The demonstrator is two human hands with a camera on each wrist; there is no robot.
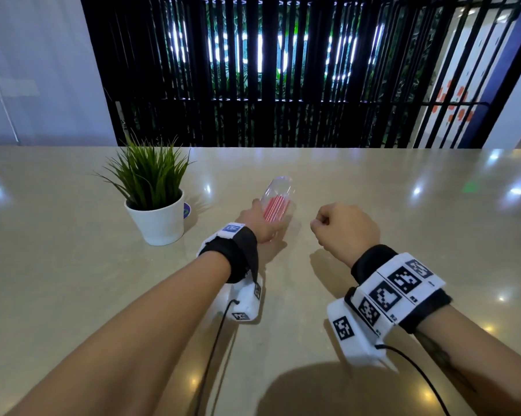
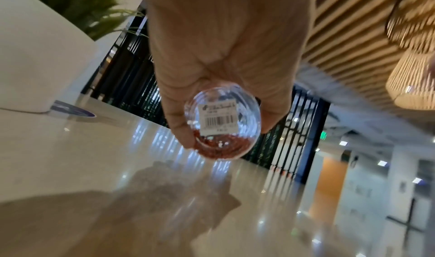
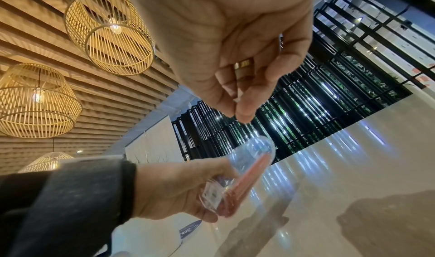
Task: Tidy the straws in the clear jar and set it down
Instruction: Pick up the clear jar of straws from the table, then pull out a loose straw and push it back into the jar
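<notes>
My left hand [image 1: 253, 225] grips the clear jar [image 1: 278, 196] near its base and holds it tipped almost flat just above the table, mouth pointing away from me. Red and white straws [image 1: 272, 210] lie along its lower side. The left wrist view shows the jar's base [image 2: 222, 127] with a barcode label, the straw ends [image 2: 221, 149] red beneath it, and my left hand [image 2: 223, 47] curled round the glass. To the right of the jar, apart from it, my right hand [image 1: 340, 228] hovers with fingers curled in. The right wrist view shows that right hand [image 3: 242, 110] holding nothing, above the jar [image 3: 240, 175].
A green plant in a white pot [image 1: 158, 219] stands just left of my left hand, close to the wrist. The beige glossy table [image 1: 403, 211] stretches to the right and toward me. A black slatted screen [image 1: 283, 85] runs behind the far edge.
</notes>
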